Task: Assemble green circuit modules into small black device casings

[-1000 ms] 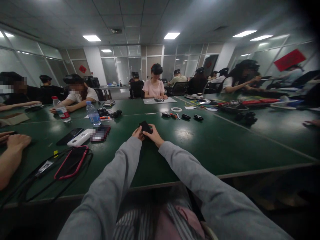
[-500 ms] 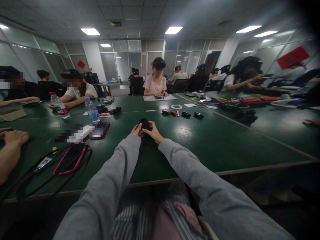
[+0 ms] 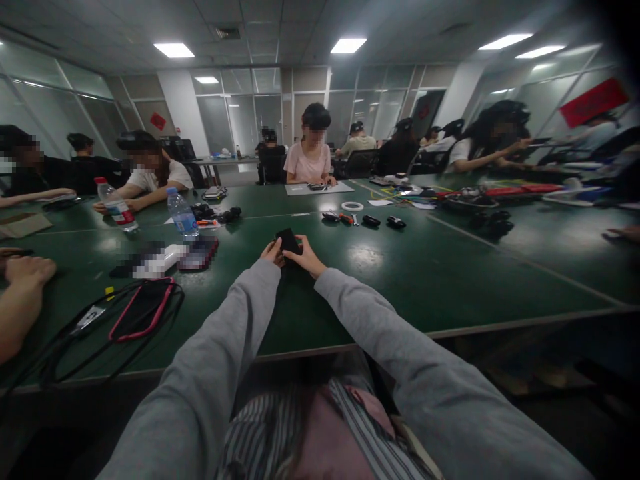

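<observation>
Between my two hands is a small flat black rectangular object (image 3: 289,241), tilted with its dark face toward me; its exact kind does not show. My left hand (image 3: 273,252) is closed on its left edge, and my right hand (image 3: 307,257) grips the lower right side with thumb and fingers. Both hands are just above the green table (image 3: 320,313), their lower fingers partly hidden. Beyond them on the table lie a white ring (image 3: 353,207), an orange-and-black tool (image 3: 346,218) and several small black items, one of them a dark oval piece (image 3: 371,221).
At left stand a blue-capped bottle (image 3: 183,215) and a red-capped bottle (image 3: 117,207). Nearer lie a pink-edged black phone case (image 3: 143,310) and black cables (image 3: 60,333). Another person's hand (image 3: 30,270) rests at the left edge. A person in pink (image 3: 307,163) sits opposite.
My view has tipped slightly downward, so the scene sits a little higher. Both hands still hold the black object in nearly the same pose.
</observation>
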`<state>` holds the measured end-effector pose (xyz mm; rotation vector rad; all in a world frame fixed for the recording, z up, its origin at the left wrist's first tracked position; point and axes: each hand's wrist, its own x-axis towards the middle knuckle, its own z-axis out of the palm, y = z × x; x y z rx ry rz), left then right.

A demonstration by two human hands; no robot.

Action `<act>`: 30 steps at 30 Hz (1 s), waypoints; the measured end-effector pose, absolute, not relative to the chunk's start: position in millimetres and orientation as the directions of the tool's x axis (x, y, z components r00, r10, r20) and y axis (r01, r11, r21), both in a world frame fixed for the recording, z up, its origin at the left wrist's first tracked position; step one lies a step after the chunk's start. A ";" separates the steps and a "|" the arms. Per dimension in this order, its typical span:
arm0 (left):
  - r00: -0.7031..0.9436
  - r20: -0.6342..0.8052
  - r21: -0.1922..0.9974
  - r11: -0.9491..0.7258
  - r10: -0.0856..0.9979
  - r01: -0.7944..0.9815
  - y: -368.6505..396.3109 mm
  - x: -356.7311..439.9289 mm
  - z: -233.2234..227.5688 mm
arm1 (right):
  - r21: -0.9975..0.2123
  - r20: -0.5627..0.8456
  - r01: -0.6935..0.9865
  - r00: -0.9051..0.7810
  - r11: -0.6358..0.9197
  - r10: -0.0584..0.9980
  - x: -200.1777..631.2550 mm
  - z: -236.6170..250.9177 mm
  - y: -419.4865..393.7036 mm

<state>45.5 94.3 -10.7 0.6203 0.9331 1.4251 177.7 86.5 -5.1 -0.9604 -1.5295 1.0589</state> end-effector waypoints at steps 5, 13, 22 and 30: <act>-0.082 -0.147 0.839 0.081 0.986 -0.538 97.6 44.2 -12.5 | -0.952 0.282 0.067 -0.183 0.298 0.942 177.8 -3.8 85.4; -0.063 -0.151 0.820 0.090 0.986 -0.565 95.8 44.5 -11.5 | -0.951 0.288 0.058 -0.186 0.303 0.939 178.6 -8.0 91.3; -0.056 -0.175 0.816 0.113 0.983 -0.567 101.3 43.6 -7.3 | -0.942 0.311 0.066 -0.186 0.328 0.932 175.6 -10.0 103.6; -0.058 -0.137 0.817 0.080 0.989 -0.572 100.1 41.8 -12.6 | -0.951 0.287 0.057 -0.195 0.302 0.938 177.1 -7.8 96.3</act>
